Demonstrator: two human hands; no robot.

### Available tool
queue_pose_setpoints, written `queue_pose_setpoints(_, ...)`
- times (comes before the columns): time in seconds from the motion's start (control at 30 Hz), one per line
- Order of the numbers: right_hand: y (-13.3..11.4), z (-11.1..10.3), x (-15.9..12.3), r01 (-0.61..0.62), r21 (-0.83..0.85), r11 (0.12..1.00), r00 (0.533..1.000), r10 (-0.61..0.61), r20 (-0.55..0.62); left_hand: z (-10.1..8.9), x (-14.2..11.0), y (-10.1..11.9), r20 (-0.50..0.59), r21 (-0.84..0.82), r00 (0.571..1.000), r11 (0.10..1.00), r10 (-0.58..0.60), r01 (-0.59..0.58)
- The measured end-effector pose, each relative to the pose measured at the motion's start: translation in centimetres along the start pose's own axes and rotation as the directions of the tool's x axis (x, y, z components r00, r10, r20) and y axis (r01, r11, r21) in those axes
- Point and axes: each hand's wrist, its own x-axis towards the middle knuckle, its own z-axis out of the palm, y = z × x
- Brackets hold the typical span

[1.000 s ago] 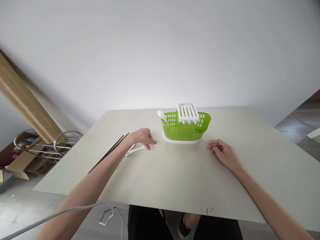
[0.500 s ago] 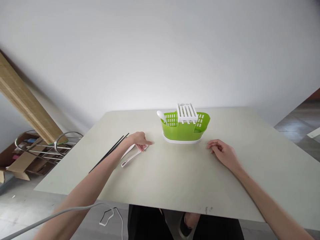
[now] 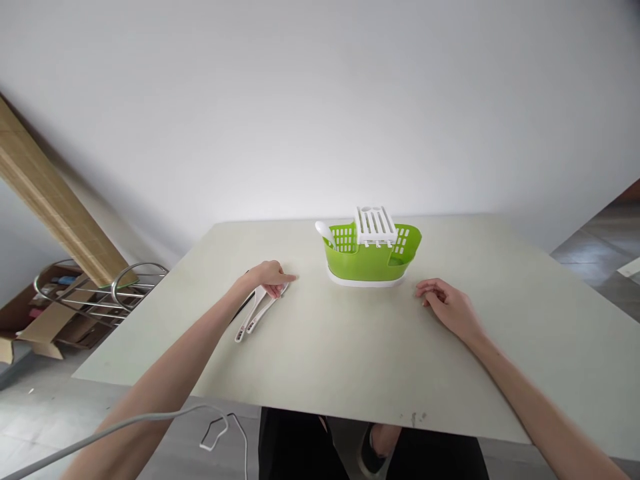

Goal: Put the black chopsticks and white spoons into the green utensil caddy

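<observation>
My left hand (image 3: 273,277) is over the bowl ends of two white spoons on the table. Its index finger points right, while the other fingers are curled on the bowl of the right-hand spoon (image 3: 261,314). The left-hand spoon (image 3: 243,326) lies close beside it; both handles point toward me. Black chopsticks (image 3: 243,307) lie partly hidden behind my left forearm. My right hand (image 3: 444,305) rests on the table, holding nothing, with loosely bent fingers. Between my hands stands a green basket (image 3: 365,265) with a white base, and a white spoon (image 3: 325,232) leans out of its left end.
A white slatted rack (image 3: 376,225) with small hooks sits across the basket. The pale table (image 3: 350,360) meets a white wall behind. At the left are a metal rack (image 3: 95,303), a cardboard box (image 3: 50,327) and a long brown board (image 3: 55,193). A grey cable (image 3: 125,421) crosses my left forearm.
My left hand has shifted slightly left and away from me. The spoon handles have swung so they lie closer together, pointing more toward me. More of the chopsticks is hidden. My right hand stays put.
</observation>
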Motion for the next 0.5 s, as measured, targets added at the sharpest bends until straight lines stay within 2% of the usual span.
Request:
queue_pose_setpoints(0.17,0.2,0.0,0.0,0.009,0.002,1.000,1.000,-0.009,-0.001,-0.3,0.1,-0.1,-0.030,-0.008,1.000,1.000,0.008,-0.009)
queue_pose_setpoints(0.27,0.2,0.1,0.0,-0.001,0.002,1.000,1.000,0.001,0.000,-0.5,-0.6,1.0,-0.170,0.050,0.984,0.998,0.043,-0.035)
queue_pose_setpoints(0.33,0.1,0.1,0.0,-0.007,0.001,1.000,1.000,0.007,0.001,-0.7,-1.3,2.2,-0.360,0.091,0.926,0.992,0.118,-0.091)
queue_pose_setpoints(0.4,0.0,0.1,0.0,-0.010,0.001,1.000,1.000,0.010,0.002,-0.8,-1.9,3.7,-0.548,0.093,0.812,0.980,0.200,-0.178)
queue_pose_setpoints(0.47,-0.1,0.1,0.0,-0.013,0.004,1.000,1.000,0.013,0.004,-1.0,-2.3,5.4,-0.665,0.049,0.710,0.963,0.229,-0.264)
queue_pose_setpoints(0.5,-0.2,0.1,0.0,-0.015,0.005,1.000,1.000,0.015,0.003,-1.0,-2.4,6.2,-0.691,0.019,0.686,0.954,0.228,-0.299)
